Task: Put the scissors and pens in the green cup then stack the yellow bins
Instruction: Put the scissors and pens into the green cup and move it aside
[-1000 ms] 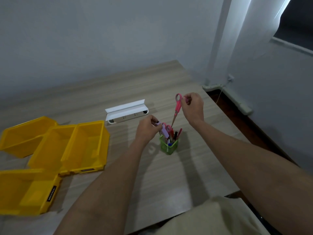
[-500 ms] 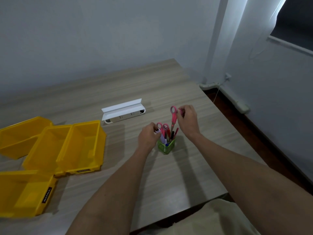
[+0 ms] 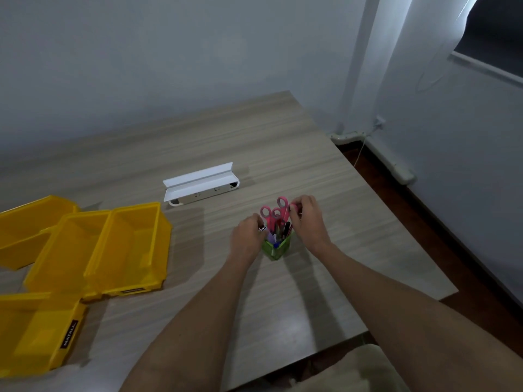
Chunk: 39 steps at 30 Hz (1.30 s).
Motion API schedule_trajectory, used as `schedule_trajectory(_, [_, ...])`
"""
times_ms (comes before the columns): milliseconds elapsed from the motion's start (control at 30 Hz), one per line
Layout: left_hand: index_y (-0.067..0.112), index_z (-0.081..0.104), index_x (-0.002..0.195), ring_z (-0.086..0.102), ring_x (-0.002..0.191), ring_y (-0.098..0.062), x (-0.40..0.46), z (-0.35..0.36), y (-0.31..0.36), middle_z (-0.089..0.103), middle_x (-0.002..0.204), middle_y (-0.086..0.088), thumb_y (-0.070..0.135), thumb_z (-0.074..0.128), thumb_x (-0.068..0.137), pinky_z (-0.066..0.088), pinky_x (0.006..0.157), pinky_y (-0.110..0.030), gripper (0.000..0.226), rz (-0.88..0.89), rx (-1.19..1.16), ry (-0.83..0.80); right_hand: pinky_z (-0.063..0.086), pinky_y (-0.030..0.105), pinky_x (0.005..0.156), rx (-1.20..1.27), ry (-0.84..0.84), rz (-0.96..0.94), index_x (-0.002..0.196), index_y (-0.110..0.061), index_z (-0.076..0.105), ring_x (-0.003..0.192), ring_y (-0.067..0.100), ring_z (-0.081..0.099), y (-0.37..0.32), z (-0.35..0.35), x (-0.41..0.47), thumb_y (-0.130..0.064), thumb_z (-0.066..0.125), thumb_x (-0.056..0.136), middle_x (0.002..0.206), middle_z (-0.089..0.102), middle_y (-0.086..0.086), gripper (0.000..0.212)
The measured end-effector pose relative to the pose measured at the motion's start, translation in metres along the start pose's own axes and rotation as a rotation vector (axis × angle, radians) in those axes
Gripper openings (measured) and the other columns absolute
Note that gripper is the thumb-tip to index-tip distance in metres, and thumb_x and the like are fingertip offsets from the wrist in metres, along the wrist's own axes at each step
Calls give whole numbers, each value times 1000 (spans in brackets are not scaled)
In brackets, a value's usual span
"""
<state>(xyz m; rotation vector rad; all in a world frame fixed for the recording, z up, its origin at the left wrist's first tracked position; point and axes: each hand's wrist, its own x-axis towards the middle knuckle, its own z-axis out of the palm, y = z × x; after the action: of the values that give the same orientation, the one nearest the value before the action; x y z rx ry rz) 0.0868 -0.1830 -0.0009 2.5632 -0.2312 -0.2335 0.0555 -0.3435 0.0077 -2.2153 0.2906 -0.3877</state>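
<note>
A small green cup [image 3: 276, 247] stands on the wooden table [image 3: 254, 142] and holds several pens and a pink-handled pair of scissors [image 3: 268, 215]. My right hand [image 3: 307, 219] pinches the handle of a second pink pair of scissors [image 3: 283, 203], whose blades are down inside the cup. My left hand [image 3: 246, 236] grips a purple-and-silver pen [image 3: 267, 233] at the cup's left rim. Yellow bins [image 3: 127, 247] lie unstacked at the left, one [image 3: 36, 335] at the near-left corner.
A white power strip box [image 3: 201, 183] with its flap raised lies behind the cup. The table's right edge drops to a dark floor with a white cable duct [image 3: 396, 168] along the wall. A beige cushion [image 3: 353, 372] sits below the near edge.
My right hand has come down with the pink scissors, so the blades have gone from above the cup into it. My left hand has stayed at the cup's left rim.
</note>
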Motion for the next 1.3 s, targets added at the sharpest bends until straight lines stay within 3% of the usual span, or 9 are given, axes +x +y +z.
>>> schedule_trajectory(433, [8, 56, 123, 59, 108, -29, 13, 11, -15, 52, 126, -13, 2, 57, 86, 51, 91, -40, 38, -145, -48, -25, 53, 39, 94, -99, -17, 165, 114, -3, 58, 100, 22, 58, 27, -7, 14, -18, 44, 102, 121, 51, 12, 24])
schedule_trajectory(600, [3, 46, 137, 57, 117, -32, 10, 27, -26, 49, 135, -18, 13, 71, 84, 51, 98, -45, 59, -250, -127, -174, 44, 36, 108, -164, -248, 346, 129, 3, 57, 116, 30, 58, 46, 2, 12, 0, 47, 97, 134, 51, 20, 34])
schedule_trajectory(733, [-1, 48, 135, 57, 117, -31, 6, 37, -30, 58, 130, -15, 19, 85, 71, 47, 88, -30, 76, -290, -251, -302, 45, 35, 104, -82, -442, 466, 141, -1, 48, 127, 31, 54, 48, 17, -4, 1, 54, 94, 142, 52, 19, 47])
schedule_trajectory(833, [8, 64, 118, 66, 97, -25, -1, 44, -30, 70, 109, -9, 10, 83, 72, 48, 70, -15, 49, -243, -432, -290, 48, 23, 88, -33, -488, 438, 123, -7, 64, 110, 27, 64, 45, 26, -14, -7, 62, 90, 121, 68, 13, 32])
schedule_trajectory(933, [1, 62, 123, 64, 64, 4, -6, 44, -28, 68, 101, -10, -6, 72, 80, 45, 52, -2, 46, -229, -640, -264, 45, 3, 63, 87, -376, 490, 98, -8, 71, 80, 18, 66, 38, 29, -22, -6, 71, 83, 86, 73, 4, 15])
schedule_trajectory(1067, [-3, 54, 133, 62, 77, -5, -7, 43, -33, 65, 112, -12, -17, 59, 85, 58, 72, -16, 50, -185, -697, -290, 45, 11, 64, 92, -355, 539, 109, 0, 70, 84, 19, 65, 30, 25, -26, -2, 70, 82, 102, 74, 15, 27])
schedule_trajectory(1133, [-4, 56, 131, 61, 77, -3, -9, 44, -35, 65, 110, -8, -15, 60, 85, 53, 68, -8, 48, -159, -684, -263, 45, 16, 69, 81, -364, 569, 114, 4, 68, 87, 18, 68, 20, 21, -29, -1, 67, 85, 102, 75, 14, 29])
schedule_trajectory(1233, [2, 60, 129, 61, 86, -8, -11, 45, -29, 66, 107, -3, -7, 66, 84, 44, 67, -1, 46, -123, -646, -193, 43, 5, 47, 246, -306, 561, 106, 17, 68, 44, -8, 62, 7, 17, -36, 12, 69, 79, 46, 67, -10, 27])
schedule_trajectory(1300, [4, 61, 129, 60, 87, -10, -9, 43, -21, 68, 107, -6, -4, 70, 82, 45, 65, 0, 48, -131, -695, -169, 38, 2, 40, 273, -300, 526, 104, 18, 68, 34, -12, 52, 0, 10, -35, 13, 70, 78, 34, 57, -17, 26])
